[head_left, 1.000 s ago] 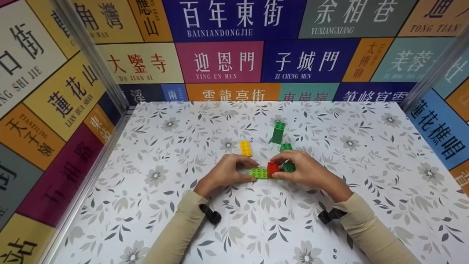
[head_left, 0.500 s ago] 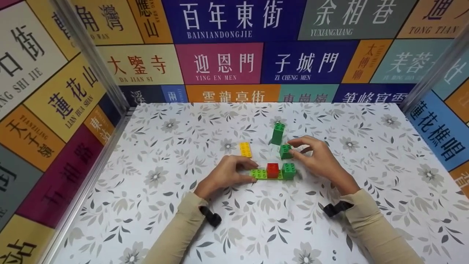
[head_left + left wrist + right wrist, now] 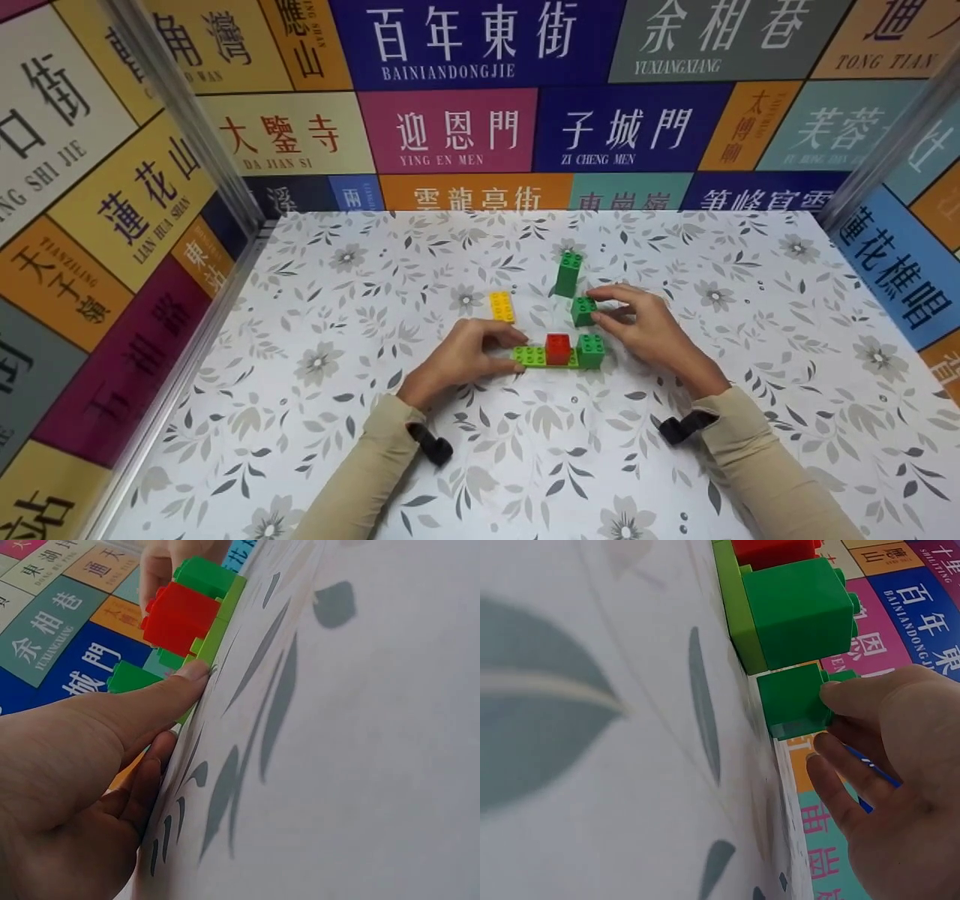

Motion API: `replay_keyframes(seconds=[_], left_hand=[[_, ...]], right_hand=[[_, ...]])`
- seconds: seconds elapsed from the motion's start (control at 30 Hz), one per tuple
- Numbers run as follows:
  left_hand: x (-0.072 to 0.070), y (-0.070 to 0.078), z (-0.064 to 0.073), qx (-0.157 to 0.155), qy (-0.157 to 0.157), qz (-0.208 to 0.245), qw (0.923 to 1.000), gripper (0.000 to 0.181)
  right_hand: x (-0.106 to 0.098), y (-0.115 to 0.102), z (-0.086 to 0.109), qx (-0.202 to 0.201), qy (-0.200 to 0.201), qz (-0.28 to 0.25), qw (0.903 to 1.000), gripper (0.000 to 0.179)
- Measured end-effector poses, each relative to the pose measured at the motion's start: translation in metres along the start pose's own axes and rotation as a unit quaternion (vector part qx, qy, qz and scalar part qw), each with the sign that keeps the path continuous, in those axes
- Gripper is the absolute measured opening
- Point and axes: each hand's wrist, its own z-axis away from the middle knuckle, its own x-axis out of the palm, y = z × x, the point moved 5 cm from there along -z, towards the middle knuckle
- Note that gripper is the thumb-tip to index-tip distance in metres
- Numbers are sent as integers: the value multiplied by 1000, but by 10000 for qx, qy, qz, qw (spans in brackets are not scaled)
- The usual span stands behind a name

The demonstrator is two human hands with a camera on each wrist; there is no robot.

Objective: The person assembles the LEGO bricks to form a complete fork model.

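Plainly, with 12 o'clock straight ahead of you, the multicoloured wall of printed sign panels (image 3: 461,127) is largest, standing at 12. Below it spreads the white table patterned with grey flowers and leaves (image 3: 315,300); take its middle as your clock's hub. Your 2 beige cloth sleeves (image 3: 367,465) come in from 8 and 4 o'clock. Your left hand (image 3: 466,351) sits at 9 o'clock, your right hand (image 3: 646,324) at 2 o'clock.

The long, flat, lime-green plastic plate (image 3: 529,355) lies at the hub, studs up; your left thumb and fingers hold its 9 o'clock end. Well apart at 12 o'clock from the plate stands the tall green plastic block (image 3: 568,274), 4 studs on top. At 8 o'clock from that block lies the flat yellow plastic brick (image 3: 501,307); at 5 o'clock from the block is the loose squarish green plastic brick (image 3: 583,312), pinched narrowly between your right thumb and index finger. Another squarish green plastic brick (image 3: 591,351) sits on the plate's 3 o'clock end. At 9 o'clock from it, the squarish red plastic brick (image 3: 557,349) also stands on the plate, a narrow gap between them.
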Motion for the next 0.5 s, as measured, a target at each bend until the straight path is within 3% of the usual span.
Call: replay_keyframes(seconds=[0.5], left_hand=[[0, -1, 0, 35, 19, -15, 10000, 42]], right_hand=[[1, 1, 1, 426, -112, 150, 9989, 41]])
